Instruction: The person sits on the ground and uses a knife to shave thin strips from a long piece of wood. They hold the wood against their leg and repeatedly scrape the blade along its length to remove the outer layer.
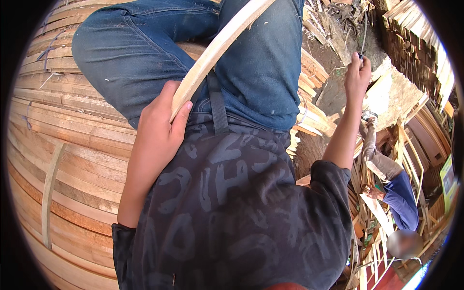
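A pale, slightly curved wooden strip [217, 50] slants up across my lap, over the blue jeans. Its lower end is gripped by my left hand [162, 121], with the thumb along one edge and the fingers behind it. Out to the right, away from the strip, my right hand [356, 77] is closed around the dark handle of a long, thin-bladed knife [365, 31]. The blade points away from me and appears almost edge-on, so its width cannot be made out.
Stacked planks [87, 169] fill the left side, some tied in bundles. A tall stack of cut wood [415, 38] stands at the far right. Below it lies a broad wooden slab [398, 94]. Another person in a blue top [401, 198] works at the right among loose strips.
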Demonstrator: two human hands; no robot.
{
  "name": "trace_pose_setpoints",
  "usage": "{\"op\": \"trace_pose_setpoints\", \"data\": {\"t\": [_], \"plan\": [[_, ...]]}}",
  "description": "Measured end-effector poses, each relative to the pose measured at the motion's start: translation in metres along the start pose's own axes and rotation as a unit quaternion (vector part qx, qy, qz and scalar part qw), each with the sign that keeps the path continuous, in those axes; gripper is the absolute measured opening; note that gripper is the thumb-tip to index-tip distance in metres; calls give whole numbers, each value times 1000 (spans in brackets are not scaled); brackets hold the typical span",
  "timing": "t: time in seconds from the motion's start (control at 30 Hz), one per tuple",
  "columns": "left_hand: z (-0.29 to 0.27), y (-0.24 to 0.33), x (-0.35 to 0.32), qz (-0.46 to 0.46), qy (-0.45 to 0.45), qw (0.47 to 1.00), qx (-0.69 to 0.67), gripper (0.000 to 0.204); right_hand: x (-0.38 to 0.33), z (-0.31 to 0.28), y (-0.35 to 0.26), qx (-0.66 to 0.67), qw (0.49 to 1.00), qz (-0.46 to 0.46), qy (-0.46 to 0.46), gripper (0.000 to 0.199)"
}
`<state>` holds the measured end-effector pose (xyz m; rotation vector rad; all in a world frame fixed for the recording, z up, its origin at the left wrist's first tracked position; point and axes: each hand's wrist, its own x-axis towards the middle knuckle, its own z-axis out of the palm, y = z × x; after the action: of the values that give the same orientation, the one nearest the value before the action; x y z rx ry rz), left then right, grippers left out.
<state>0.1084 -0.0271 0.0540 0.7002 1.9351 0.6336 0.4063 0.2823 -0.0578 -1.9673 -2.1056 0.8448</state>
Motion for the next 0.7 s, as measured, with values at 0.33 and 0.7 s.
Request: {"op": "trace_pose_setpoints", "data": {"t": [0.33, 0.7], "plan": [[1, 23, 20, 6, -3, 1000, 7, 27, -84, 42, -112, 70, 936, -343, -43, 23], [0, 12, 24, -30, -30, 999, -31, 20, -64, 50, -114, -85, 901, -424, -30, 20]]}}
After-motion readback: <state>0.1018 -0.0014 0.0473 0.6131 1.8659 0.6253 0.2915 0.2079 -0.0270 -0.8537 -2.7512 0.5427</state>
